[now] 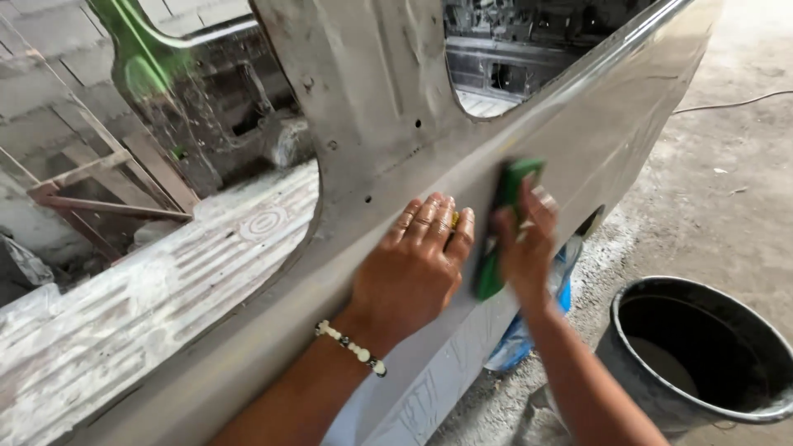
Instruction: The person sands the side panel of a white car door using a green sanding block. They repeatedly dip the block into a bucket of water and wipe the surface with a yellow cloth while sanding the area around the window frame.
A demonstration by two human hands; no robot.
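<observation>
Head view. Item: green block (504,227), long and flat, pressed against the grey car panel (578,140). Long axis runs steeply up the panel, top end tilted right. Holder: right hand (524,244), fingers (541,202) wrapped over the block's outer face, clamped on it; the thumb side is hidden behind the block. Neighbour: left hand (413,264), just left of the block, flat on the same panel, fingers together and extended, holding nothing; beaded bracelet (351,347) at the wrist. Below right of the fingers: black bucket (702,413) on the floor; blue plastic (516,339) under the panel edge.
</observation>
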